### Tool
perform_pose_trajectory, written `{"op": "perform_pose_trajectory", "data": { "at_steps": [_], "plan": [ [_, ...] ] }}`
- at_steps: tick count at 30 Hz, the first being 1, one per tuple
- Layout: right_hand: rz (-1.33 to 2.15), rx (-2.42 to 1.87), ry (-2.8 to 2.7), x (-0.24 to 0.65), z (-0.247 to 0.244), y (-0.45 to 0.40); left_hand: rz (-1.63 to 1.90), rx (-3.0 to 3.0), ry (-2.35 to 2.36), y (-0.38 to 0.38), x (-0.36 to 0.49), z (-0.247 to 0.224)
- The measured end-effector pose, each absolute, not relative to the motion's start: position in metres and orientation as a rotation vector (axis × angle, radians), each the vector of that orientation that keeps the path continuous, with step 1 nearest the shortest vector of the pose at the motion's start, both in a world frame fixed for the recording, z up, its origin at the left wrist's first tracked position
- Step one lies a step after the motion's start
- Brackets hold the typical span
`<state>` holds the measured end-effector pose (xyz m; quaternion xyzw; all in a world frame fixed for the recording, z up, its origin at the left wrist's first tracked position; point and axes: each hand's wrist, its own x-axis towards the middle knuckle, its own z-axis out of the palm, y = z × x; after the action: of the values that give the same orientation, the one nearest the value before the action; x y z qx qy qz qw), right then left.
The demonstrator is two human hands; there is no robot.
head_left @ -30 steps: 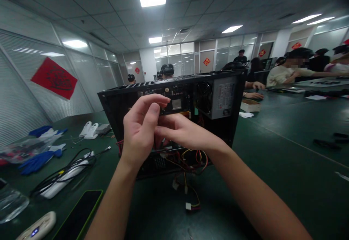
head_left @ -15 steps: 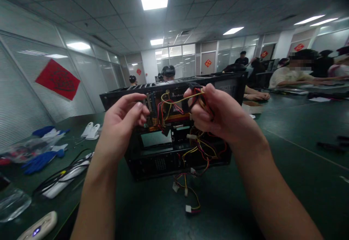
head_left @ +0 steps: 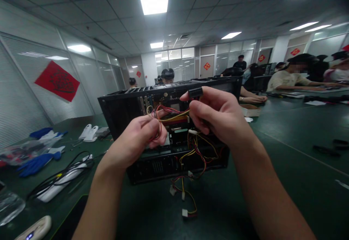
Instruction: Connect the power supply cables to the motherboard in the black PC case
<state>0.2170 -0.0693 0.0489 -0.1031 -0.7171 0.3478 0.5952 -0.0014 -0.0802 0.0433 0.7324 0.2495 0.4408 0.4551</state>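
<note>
A black computer case (head_left: 117, 112) lies in front of me with its open side towards me. My left hand (head_left: 141, 132) pinches a bundle of thin red, yellow and black power cables (head_left: 170, 110) at the case's opening. In my right hand (head_left: 218, 111) is a black cable connector (head_left: 195, 92), held between thumb and fingers, with the cables running from it across to my left hand. Below, more yellow and red wires (head_left: 200, 149) come out of the case. Their white plug (head_left: 184, 213) lies on the table in front. Parts of the motherboard are hidden behind my hands.
On the left of the green table (head_left: 286, 174) are blue gloves (head_left: 38, 163), a white power strip (head_left: 62, 182) with black cable, and a clear water bottle (head_left: 11, 203). A small cardboard box (head_left: 250, 110) stands to the right. Other people sit around the table.
My left hand has moved down and right and closed on the cables, which hung loose from the right hand. The connector is turned level, and the cables now stretch between both hands.
</note>
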Motion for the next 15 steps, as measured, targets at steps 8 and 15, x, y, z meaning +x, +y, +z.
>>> {"op": "perform_pose_trajectory", "data": {
  "at_steps": [8,15],
  "plan": [
    [0.622,-0.21,-1.757,0.236,0.047,-0.068,1.109,1.906,0.941,-0.074,-0.036,0.048],
    [0.509,-0.211,-1.694,0.25,0.046,-0.064,1.238,1.893,0.953,-0.067,-0.067,0.051]
  ]
}}
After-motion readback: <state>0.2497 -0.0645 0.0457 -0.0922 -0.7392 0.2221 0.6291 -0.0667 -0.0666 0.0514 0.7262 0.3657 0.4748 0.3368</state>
